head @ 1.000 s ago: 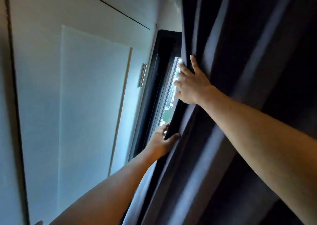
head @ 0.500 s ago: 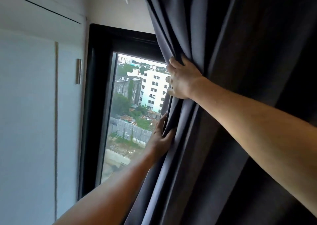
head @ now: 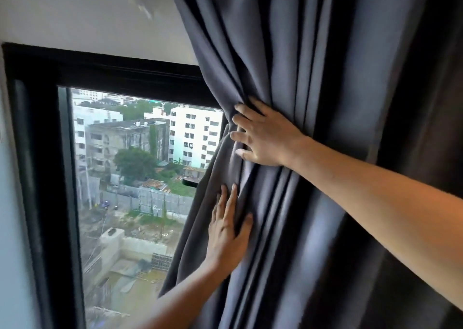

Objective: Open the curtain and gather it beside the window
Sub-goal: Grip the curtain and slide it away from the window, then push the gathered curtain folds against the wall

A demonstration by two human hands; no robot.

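At the right side of the black-framed window (head: 37, 153), the dark grey curtain (head: 313, 103) hangs bunched into deep folds, its leading edge slanting across the right part of the glass. The right hand (head: 265, 138) sits higher, fingers curled into the cloth and clenched on a pinch of pleats. The left hand (head: 226, 231) lies lower, fingers outstretched and flat against the folds, pressing rather than gripping. Most of the pane is uncovered, showing buildings and a construction lot outside.

The step in hand looks like the drawing-back itself, well along but not finished: fabric overlaps the glass and the frame's right side is hidden behind it. The next move probably calls for carrying the bundle further right, past the frame, with the lower hand sweeping the loose hem in so the folds stack together beside the window.
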